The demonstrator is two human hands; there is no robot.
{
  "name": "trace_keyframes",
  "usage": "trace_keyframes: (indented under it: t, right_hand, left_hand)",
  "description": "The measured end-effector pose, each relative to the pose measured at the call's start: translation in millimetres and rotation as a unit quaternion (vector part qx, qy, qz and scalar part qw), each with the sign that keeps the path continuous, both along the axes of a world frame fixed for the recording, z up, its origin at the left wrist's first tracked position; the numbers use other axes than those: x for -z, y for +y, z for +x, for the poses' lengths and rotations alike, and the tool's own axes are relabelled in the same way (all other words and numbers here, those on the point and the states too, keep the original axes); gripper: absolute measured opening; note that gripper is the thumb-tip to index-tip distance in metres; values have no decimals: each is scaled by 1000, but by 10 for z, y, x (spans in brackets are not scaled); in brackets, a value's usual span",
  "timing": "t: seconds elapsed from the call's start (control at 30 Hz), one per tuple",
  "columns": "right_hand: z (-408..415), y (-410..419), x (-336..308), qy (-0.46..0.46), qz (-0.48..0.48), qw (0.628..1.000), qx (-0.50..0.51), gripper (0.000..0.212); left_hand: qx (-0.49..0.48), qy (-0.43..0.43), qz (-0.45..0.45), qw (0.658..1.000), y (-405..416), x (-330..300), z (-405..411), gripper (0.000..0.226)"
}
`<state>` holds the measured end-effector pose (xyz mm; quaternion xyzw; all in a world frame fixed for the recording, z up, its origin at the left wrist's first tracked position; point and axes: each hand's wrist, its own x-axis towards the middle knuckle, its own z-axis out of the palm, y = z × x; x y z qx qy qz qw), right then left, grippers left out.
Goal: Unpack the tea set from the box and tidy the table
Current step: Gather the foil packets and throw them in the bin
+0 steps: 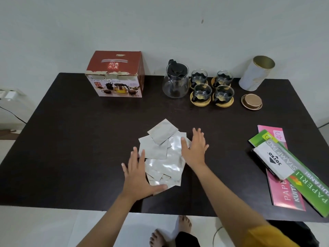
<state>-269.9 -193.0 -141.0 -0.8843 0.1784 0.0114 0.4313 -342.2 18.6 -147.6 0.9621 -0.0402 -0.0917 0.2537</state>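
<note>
A loose pile of several silver foil sachets (164,154) lies in the middle of the dark table (71,139). My left hand (138,175) lies flat with spread fingers against the pile's left and near edge. My right hand (195,148) lies flat against its right edge, thumb on the foil. The red tea set box (115,73) stands at the back left. A glass teapot (176,81) with a black lid stands at the back, with several glass cups on wooden coasters (211,90) just right of it.
An open white canister (256,75) stands at the back right, its gold lid (252,101) lying in front. Pink and green receipt books (302,177) with a stamp pad box (274,161) on top lie at the right edge. My bare feet (170,232) show below the table.
</note>
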Motion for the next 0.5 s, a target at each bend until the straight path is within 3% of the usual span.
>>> trace_keyframes:
  t: [0.1, 0.2, 0.3, 0.43, 0.5]
  right_hand:
    - [277, 4, 15, 66, -87, 984, -141, 72]
    - [204, 68, 62, 66, -134, 970, -191, 69]
    - [-125, 148, 114, 25, -94, 971, -218, 65]
    - [-280, 190, 70, -57, -20, 985, -162, 56]
    - [-71, 208, -8, -104, -39, 986, -125, 59]
  left_hand:
    - [54, 10, 122, 991, -52, 104, -36, 144]
    - [40, 8, 123, 992, -59, 128, -12, 128]
    - [27, -5, 103, 994, -64, 146, -14, 120]
    - [28, -16, 78, 996, -31, 163, -17, 111]
    - [30, -10, 82, 996, -30, 150, -8, 120]
